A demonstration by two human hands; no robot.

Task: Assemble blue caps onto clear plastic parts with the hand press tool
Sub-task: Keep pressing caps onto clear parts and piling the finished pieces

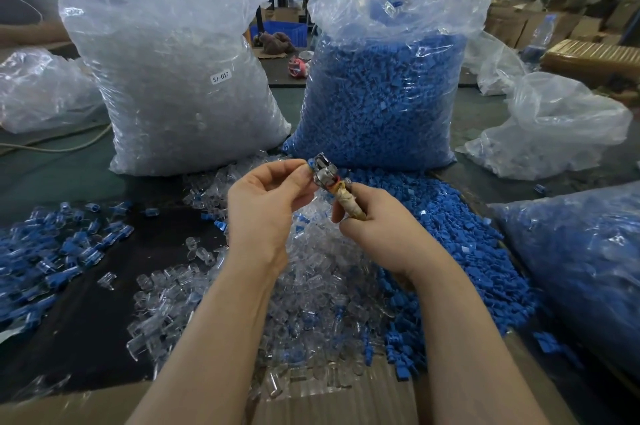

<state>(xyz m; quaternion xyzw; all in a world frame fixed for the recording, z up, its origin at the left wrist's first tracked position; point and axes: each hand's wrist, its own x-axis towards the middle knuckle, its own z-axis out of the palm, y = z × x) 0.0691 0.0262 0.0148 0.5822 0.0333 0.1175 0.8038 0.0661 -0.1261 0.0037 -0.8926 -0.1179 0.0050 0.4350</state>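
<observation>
A person's two bare forearms reach forward over a worktable heaped with small moulded plastic pieces. The right hand (375, 216) is curled around the tape-wrapped handle of a small metal hand press tool (325, 172), holding it upright at chest height above the piles. The left hand (266, 203) pinches a blue cap (310, 165) between thumb and fingertips, right against the tool's metal head; a clear part may already sit in the head, but it is too small and hidden to tell.

Directly below the hands lies a loose heap of clear plastic parts (311, 279), with a spread of loose blue caps (450, 234) touching its right side. Finished blue-and-clear assemblies (62, 244) lie scattered on the dark mat to the left. Behind stand two tall plastic sacks: a bag of clear parts (173, 71) on the left and a bag of blue caps (384, 85) on the right.

These pieces look feather-light, rigid and smooth, so likely slippery; a fingertip pinch across the cap's sides suits them best, with care not to crush the thin clear walls. The tool seems heavier and stiff, and its wrapped handle offers the sure grip
</observation>
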